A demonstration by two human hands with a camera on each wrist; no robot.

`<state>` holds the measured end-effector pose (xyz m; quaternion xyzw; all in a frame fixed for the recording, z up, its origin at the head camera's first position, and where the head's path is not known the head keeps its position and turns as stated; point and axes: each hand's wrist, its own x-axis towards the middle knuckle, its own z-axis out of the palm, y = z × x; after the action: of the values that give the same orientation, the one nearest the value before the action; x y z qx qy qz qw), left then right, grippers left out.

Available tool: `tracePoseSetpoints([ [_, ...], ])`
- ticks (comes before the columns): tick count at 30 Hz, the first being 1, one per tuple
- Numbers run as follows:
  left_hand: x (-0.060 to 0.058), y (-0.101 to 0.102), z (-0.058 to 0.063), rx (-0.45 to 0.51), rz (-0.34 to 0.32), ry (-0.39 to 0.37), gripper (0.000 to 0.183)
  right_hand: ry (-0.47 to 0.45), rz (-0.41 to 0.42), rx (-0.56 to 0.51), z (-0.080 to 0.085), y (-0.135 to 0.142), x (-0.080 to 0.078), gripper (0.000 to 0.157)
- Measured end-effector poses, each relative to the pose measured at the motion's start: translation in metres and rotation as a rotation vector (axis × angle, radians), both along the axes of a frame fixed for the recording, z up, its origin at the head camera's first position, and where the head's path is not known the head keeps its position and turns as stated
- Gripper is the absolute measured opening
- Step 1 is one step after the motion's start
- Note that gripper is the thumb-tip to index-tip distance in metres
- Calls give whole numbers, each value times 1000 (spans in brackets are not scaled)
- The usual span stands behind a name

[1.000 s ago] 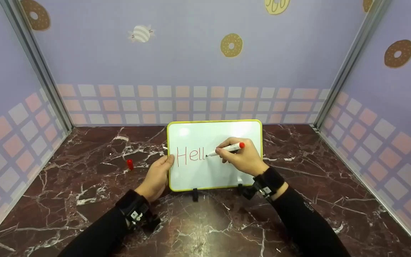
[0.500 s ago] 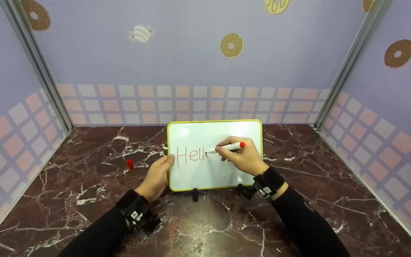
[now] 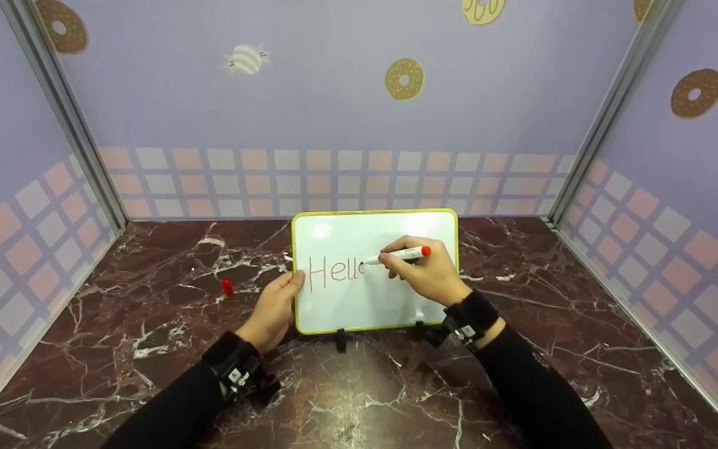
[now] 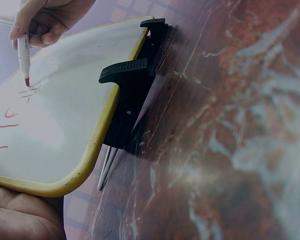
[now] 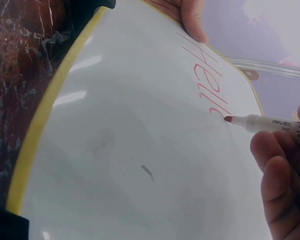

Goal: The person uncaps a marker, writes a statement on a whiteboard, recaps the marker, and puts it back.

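Observation:
A white board with a yellow frame [image 3: 371, 312] leans upright on a black stand [image 4: 127, 107]. Red letters reading "Hell" [image 3: 333, 272] and part of a round "o" are on it. My right hand [image 3: 424, 271] pinches a white whiteboard marker [image 3: 404, 254] with a red end; its red tip [image 5: 229, 119] touches the board at the curve of the last letter. At the board's left edge my left hand [image 3: 275, 308] grips the frame, thumb on the front and the other fingers mostly hidden behind. In the left wrist view its palm [image 4: 22, 217] lies under the yellow edge.
A red marker cap [image 3: 227, 287] stands on the dark red marbled table [image 3: 147, 374], left of my left hand. Purple walls with a checked band [image 3: 349, 184] enclose the table at the back and both sides. A small dark smudge [image 5: 147, 172] marks the board.
The marker tip has risen slightly along a curve, and a red stroke of the round letter after "Hell" has appeared. The left hand and the board have stayed in place.

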<state>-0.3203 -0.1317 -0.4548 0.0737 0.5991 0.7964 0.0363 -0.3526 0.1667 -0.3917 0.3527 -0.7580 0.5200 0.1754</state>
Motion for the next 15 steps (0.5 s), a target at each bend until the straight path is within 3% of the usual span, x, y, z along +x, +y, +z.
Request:
tracePoseSetpoints([
  [15, 2, -1, 1, -15, -12, 5, 43, 16, -5, -7, 3, 3, 0, 6],
])
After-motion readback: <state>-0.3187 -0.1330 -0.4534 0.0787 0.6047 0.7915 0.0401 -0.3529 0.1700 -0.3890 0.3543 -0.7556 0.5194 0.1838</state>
